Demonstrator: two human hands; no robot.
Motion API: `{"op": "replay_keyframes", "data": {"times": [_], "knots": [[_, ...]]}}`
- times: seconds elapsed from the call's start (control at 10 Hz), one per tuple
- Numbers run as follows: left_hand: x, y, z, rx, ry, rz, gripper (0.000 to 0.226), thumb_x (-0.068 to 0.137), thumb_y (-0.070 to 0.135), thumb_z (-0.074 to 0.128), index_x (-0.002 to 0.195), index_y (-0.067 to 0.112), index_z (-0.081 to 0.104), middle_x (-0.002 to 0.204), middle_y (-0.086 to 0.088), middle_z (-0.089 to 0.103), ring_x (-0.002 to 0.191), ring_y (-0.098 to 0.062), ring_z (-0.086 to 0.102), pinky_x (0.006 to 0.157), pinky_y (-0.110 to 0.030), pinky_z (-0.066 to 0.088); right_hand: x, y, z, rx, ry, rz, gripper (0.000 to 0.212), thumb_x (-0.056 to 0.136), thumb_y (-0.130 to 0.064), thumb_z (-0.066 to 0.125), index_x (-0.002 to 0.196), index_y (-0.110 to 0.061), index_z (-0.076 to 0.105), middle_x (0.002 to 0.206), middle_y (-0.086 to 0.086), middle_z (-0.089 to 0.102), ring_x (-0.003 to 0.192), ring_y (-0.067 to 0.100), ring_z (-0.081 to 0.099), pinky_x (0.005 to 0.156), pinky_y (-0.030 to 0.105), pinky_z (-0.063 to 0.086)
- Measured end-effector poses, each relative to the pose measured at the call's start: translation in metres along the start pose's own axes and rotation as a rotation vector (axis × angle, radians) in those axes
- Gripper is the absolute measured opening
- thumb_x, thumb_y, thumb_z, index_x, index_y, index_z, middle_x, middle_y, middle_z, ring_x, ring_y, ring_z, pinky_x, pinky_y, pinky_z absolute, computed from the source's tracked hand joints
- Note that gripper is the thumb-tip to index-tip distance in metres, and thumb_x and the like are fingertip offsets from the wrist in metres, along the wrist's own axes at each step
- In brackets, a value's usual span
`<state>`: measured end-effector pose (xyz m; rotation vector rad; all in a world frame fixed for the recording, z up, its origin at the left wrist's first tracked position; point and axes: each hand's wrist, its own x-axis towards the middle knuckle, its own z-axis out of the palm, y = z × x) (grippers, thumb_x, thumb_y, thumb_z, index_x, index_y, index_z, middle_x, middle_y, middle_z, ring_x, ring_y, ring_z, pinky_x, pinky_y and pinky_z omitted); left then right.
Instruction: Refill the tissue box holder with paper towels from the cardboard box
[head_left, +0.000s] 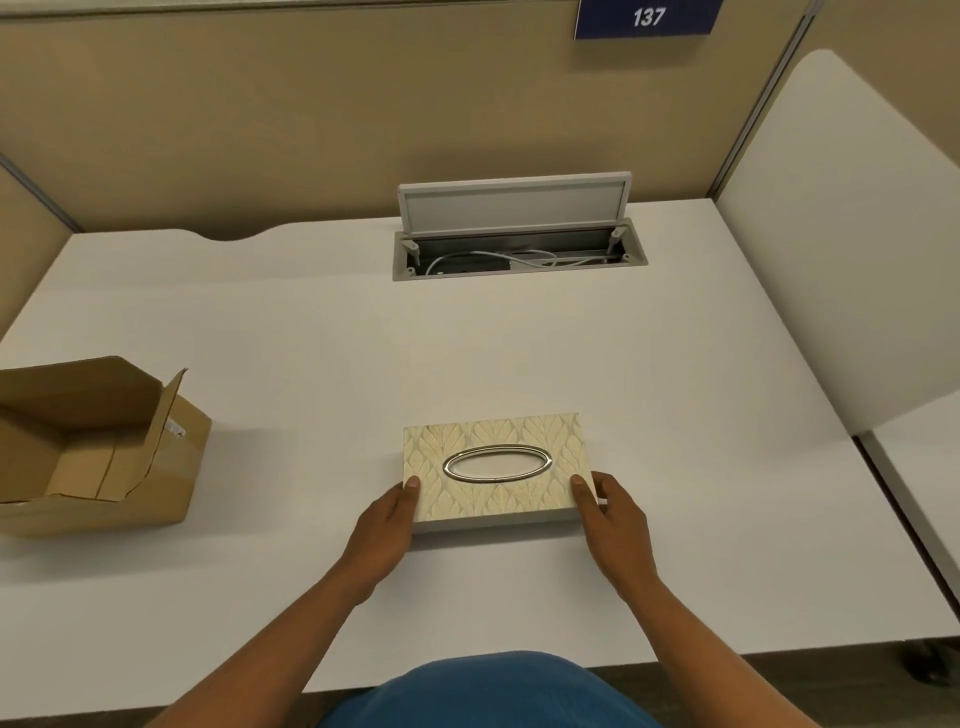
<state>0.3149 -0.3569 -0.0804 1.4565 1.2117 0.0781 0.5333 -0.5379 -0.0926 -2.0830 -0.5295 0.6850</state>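
Observation:
The tissue box holder (496, 441), cream with a leaf pattern and a silver oval slot on top, lies flat on the white desk (311, 338) in front of me. My left hand (382, 530) grips its near left corner, thumb on the top face. My right hand (613, 514) grips its near right corner the same way. The cardboard box (98, 447) stands at the left edge of the desk with its flaps open. I cannot see any paper towels inside it from here.
An open cable hatch (519, 249) with its lid raised and white cables inside sits at the back of the desk. Beige partition walls enclose the desk. A white panel (831, 234) stands at the right. A blue sign reading 137 (647, 18) hangs above.

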Motion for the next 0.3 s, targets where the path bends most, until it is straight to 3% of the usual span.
{"op": "replay_keyframes", "data": {"times": [0.2, 0.3], "knots": [[-0.0001, 0.0022, -0.0087, 0.005, -0.074, 0.005, 0.034, 0.100, 0.059, 0.031, 0.121, 0.042, 0.052, 0.126, 0.011, 0.061, 0.112, -0.012, 0.057, 0.105, -0.039, 0.047, -0.0072, -0.0050, 0.0036, -0.048, 0.050, -0.013, 0.023, 0.100, -0.050, 0.045, 0.114, -0.037, 0.057, 0.115, -0.006, 0.067, 0.094, -0.002, 0.058, 0.072, 0.015, 0.043], [0.0024, 0.0053, -0.0128, 0.055, -0.024, 0.042, 0.037, 0.102, 0.055, 0.031, 0.128, 0.038, 0.050, 0.134, 0.008, 0.057, 0.107, -0.005, 0.055, 0.092, -0.027, 0.048, -0.0089, -0.0101, 0.0058, -0.106, 0.126, -0.064, 0.040, 0.101, -0.043, 0.048, 0.135, -0.021, 0.053, 0.133, 0.004, 0.060, 0.108, 0.014, 0.058, 0.087, 0.028, 0.049]]}}
